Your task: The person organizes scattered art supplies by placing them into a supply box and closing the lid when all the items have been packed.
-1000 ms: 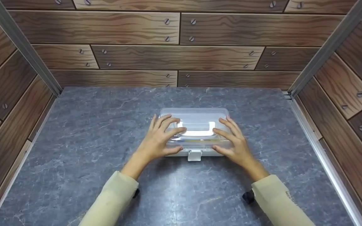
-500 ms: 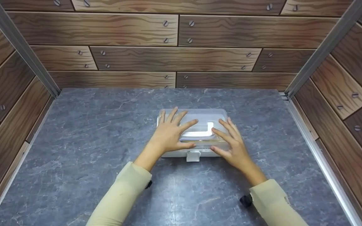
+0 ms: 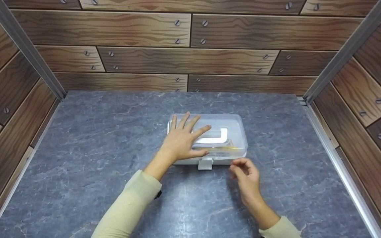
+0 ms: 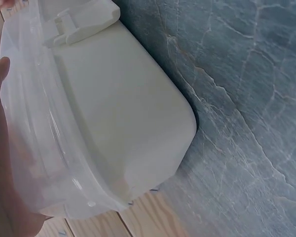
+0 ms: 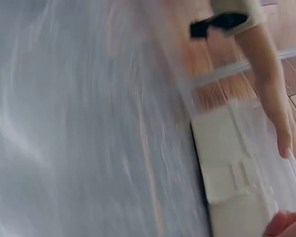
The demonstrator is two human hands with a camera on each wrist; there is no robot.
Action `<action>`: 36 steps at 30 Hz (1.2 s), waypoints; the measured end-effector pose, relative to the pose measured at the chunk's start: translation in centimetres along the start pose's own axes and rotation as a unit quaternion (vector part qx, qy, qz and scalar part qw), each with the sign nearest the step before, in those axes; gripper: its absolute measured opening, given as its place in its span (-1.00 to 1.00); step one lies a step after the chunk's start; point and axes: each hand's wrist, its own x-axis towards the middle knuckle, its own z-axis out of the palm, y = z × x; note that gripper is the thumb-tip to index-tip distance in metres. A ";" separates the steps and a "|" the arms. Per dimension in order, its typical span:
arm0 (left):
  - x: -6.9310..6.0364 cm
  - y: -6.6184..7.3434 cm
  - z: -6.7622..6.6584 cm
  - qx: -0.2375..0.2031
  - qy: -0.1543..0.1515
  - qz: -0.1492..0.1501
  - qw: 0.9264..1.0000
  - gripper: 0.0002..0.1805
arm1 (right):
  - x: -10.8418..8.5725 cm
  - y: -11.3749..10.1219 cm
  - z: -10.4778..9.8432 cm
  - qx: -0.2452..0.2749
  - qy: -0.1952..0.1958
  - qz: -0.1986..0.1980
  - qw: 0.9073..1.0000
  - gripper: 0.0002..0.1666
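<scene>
A plastic storage box (image 3: 239, 135) with a clear lid and white base stands mid-table. Its lid bears a white handle (image 3: 212, 141), and a yellow thing shows through the plastic. At the front, the white latch (image 3: 205, 164) juts outward; the left wrist view shows this latch (image 4: 84, 23) close up. My left hand (image 3: 177, 142) rests on the left part of the lid, fingers spread, partly covering the handle. Just off the front right corner is my right hand (image 3: 248, 180), its fingers loosely curled and nothing visible in them. Its fingertips (image 5: 281, 223) reach into the right wrist view.
The grey marbled table (image 3: 94, 138) extends around the box. A wood-pattern wall (image 3: 144, 59) closes the back, with similar panels at both sides. Metal posts (image 3: 352, 49) stand at the back corners, and a metal rail (image 3: 346, 178) runs along the right edge.
My left hand has slid right and flattened on the lid. My right hand has left the lid's right side, come down toward the front right corner, and curled its fingers. The box stays put.
</scene>
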 end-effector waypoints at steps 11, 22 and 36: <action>0.2 0.0 0.2 -0.013 0.012 0.003 1.000 -0.05 | -0.7 1.3 1.1 0.070 -0.050 0.197 0.977 -0.81; -0.1 0.0 0.1 -0.014 0.014 0.000 1.000 -0.06 | -1.0 1.8 2.1 0.080 -0.086 0.220 0.968 -0.73; -0.2 0.0 0.2 -0.016 0.017 0.001 1.000 -0.05 | -1.8 1.6 2.4 0.094 -0.117 0.255 0.955 -0.43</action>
